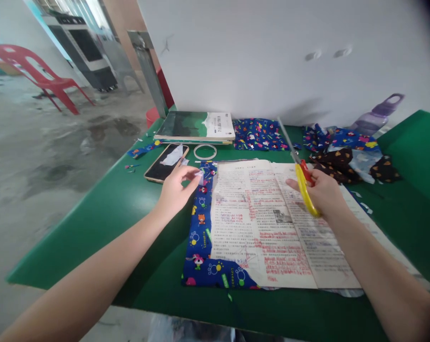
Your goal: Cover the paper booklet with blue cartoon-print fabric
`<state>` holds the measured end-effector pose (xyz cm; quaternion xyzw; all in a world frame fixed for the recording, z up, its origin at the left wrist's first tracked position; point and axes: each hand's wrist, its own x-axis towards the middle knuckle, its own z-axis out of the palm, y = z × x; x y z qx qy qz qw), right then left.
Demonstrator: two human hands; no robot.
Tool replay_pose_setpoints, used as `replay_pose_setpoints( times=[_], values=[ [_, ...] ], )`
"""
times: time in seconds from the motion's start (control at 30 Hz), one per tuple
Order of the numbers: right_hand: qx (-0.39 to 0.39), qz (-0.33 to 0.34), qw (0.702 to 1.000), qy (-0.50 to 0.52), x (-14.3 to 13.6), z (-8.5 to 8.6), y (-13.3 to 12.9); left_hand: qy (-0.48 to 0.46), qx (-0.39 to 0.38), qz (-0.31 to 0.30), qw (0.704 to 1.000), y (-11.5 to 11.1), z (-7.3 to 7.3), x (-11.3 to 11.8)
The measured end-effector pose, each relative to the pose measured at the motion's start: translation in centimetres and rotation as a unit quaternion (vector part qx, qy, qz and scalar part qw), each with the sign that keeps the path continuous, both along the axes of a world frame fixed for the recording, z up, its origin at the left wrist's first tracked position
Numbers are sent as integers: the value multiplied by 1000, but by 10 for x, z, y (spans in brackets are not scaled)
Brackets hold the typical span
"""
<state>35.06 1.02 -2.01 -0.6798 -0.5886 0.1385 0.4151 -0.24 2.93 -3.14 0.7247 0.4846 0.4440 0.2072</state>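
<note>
An open book [250, 223] with printed pages and red handwriting lies on the green table. Blue patterned material [200, 223] is folded over its left edge and lower left corner. My left hand [179, 187] is at the book's upper left edge, thumb and fingertips pinched on a small pale translucent piece [200, 177]. Over the right page, my right hand [320, 190] holds scissors [305, 187] with yellow and red handles, blades pointing up and away. A phone [167, 163] with a pale scrap on it lies beside my left hand, near a ring of clear tape [205, 152].
Stacked books [196, 127] stand against the white wall, beside a blue patterned piece [259, 134]. Crumpled blue and brown material [346, 154] lies at the back right, before a purple bottle [377, 115]. A red chair [47, 78] stands at far left.
</note>
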Motion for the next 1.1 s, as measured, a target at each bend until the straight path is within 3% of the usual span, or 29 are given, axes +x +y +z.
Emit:
replay_pose_setpoints(
  times=[0.13, 0.23, 0.33, 0.63, 1.1],
  values=[
    [13, -43, 971, -236, -2, 5, 1, 19, 11, -5, 1000, -2, 3, 2],
    [54, 7, 916, -397, -7, 12, 7, 21, 22, -7, 1000, -3, 4, 4],
    [99, 79, 870, -476, -10, 18, 23, 33, 34, 2, 999, -4, 5, 5],
    [163, 101, 836, -514, -25, 34, 75, 62, 52, -10, 997, -8, 6, 5],
    [161, 95, 829, -527, -41, 10, 84, 37, 59, -31, 997, -7, 5, 5]
  ],
)
